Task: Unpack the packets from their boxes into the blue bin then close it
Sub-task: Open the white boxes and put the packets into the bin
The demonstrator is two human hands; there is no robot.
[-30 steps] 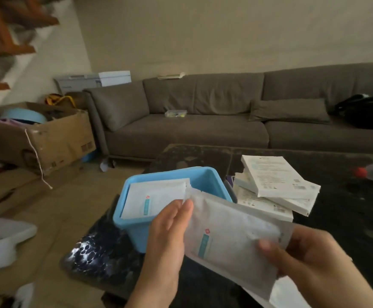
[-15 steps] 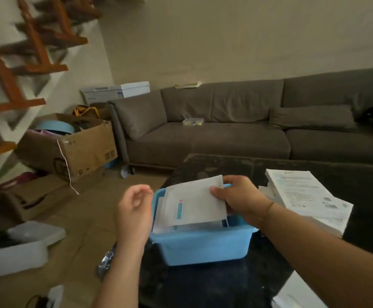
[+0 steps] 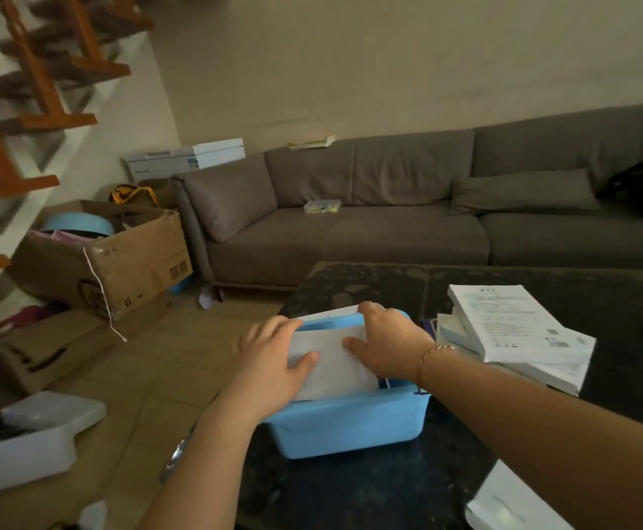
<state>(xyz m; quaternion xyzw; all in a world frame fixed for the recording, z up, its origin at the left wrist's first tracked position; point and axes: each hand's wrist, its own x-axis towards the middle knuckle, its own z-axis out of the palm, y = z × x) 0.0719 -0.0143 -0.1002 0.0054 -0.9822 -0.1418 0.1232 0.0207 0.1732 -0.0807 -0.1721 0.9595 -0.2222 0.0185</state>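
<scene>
A blue bin (image 3: 350, 422) stands on the dark table near its left edge. White packets (image 3: 331, 361) lie in it, the top one slanting above the rim. My left hand (image 3: 270, 357) lies on the packets' left side, fingers over the far edge and thumb on top. My right hand (image 3: 389, 342) presses the packets from the right, fingers spread over the top one. A stack of white flat boxes (image 3: 511, 323) sits just right of the bin. The bin's lid is not on it.
Another white box corner (image 3: 503, 506) shows at the table's near right edge. A grey sofa (image 3: 350, 223) runs behind the table (image 3: 350, 499). Cardboard boxes (image 3: 121, 258) and a white tray (image 3: 25, 441) sit on the floor to the left, under wooden stairs.
My right hand carried a packet from in front of me to the bin and lowered it in. My left hand let go of it, then came to rest on the packets.
</scene>
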